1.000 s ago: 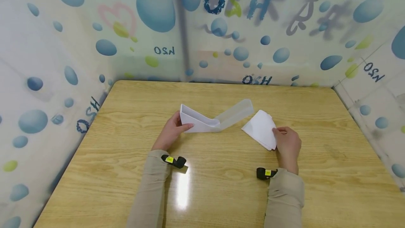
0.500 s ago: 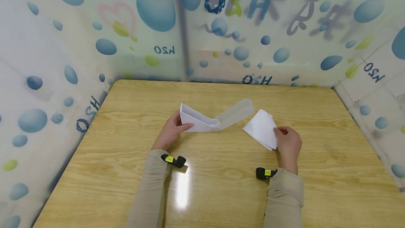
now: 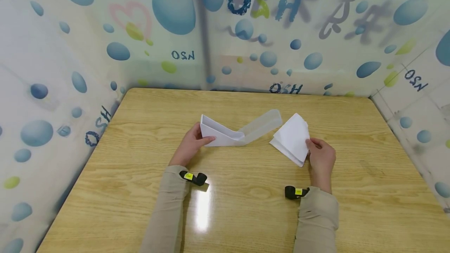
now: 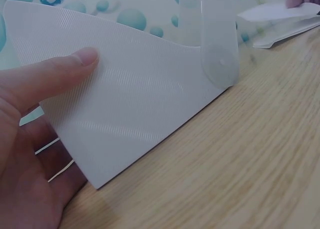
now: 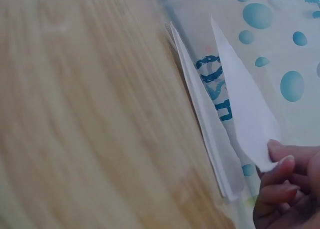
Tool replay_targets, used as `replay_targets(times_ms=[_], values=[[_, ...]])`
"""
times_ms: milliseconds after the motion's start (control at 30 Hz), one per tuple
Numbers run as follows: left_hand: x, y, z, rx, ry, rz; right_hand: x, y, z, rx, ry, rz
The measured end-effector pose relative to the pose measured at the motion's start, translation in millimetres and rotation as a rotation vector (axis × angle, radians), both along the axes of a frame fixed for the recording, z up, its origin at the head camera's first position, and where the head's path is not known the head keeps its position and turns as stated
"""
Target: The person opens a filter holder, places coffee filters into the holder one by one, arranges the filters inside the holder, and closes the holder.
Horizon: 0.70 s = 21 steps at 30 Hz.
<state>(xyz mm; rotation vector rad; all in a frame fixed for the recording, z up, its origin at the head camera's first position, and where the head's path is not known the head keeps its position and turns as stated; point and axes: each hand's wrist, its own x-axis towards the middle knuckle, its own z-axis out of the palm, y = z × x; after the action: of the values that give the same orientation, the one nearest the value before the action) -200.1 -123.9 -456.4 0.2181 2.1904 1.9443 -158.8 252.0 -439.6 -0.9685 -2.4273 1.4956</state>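
A white wedge-shaped case (image 3: 219, 138) stands on the table with its top uncovered. Its translucent lid (image 3: 263, 122) is swung out to the right, hinged at the case's low end, as the left wrist view shows. My left hand (image 3: 191, 143) grips the case's tall end, thumb (image 4: 75, 69) on the near wall and fingers behind. To the right, my right hand (image 3: 321, 159) pinches a white fan-shaped coffee filter (image 5: 245, 104) by its edge between thumb and finger. Beneath it, a thin stack of similar filters (image 5: 205, 124) lies on the table, apart from the raised one.
The wooden table (image 3: 246, 214) has its back edge close against a wall sheet (image 3: 225, 38) printed with blue drops. Similar printed sheets stand at the left and right. Black camera straps (image 3: 193, 178) sit on both wrists.
My right hand has raised the top coffee filter off the stack, widening the gap between them and tipping it away from me. The left hand, case and lid have stayed in place.
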Motion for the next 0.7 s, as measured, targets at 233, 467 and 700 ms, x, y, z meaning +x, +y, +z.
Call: replay_targets(times_ms=[233,467,700], values=[[-0.4,-1,-2.9,0.009,0.032,0.003,-3.2,-3,3.9,-0.295,0.178,-0.132],[-1.2,0,-2.4,-0.004,0.035,-0.001,-4.8,-10,7.0,-0.394,0.277,-0.182],[-0.2,-1,-0.4,-0.002,0.024,-0.002,-4.1,-16,12.9,-0.437,0.454,-0.218]])
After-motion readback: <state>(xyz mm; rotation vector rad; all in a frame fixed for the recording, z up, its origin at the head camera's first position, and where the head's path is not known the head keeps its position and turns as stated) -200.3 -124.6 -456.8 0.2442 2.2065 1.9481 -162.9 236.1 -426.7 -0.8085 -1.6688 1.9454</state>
